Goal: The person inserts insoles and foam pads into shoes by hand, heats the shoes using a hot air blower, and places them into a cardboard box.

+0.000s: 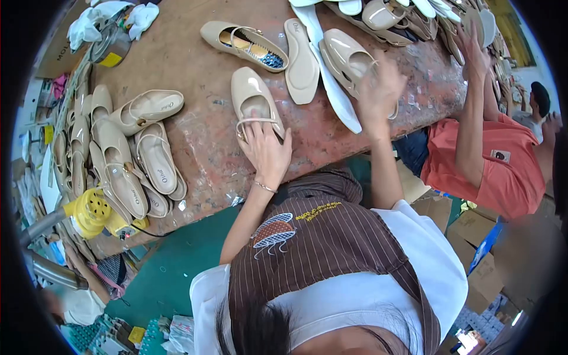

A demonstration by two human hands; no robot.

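Observation:
My left hand (266, 151) is at the heel end of a glossy beige mary jane shoe (251, 92). Its fingers reach over the strap into the shoe's opening, and the thumb lies along the side. My right hand (381, 94) is smeared by motion beside a pair of beige shoes (343, 50), so its fingers and anything in them are unclear. Between the hands lies a beige insole (302, 62) with lettering at its heel. A white strip-like piece (337, 97) runs next to it. Farther back, another beige shoe (245, 44) shows a patterned lining without a covering insole.
Several finished-looking beige shoes (127, 171) crowd the left of the worn table (207, 148). A yellow lamp-like device (92, 213) stands at the left edge. A jar (110, 47) sits back left. More shoes (384, 18) and a co-worker in a red shirt (485, 160) are at the right.

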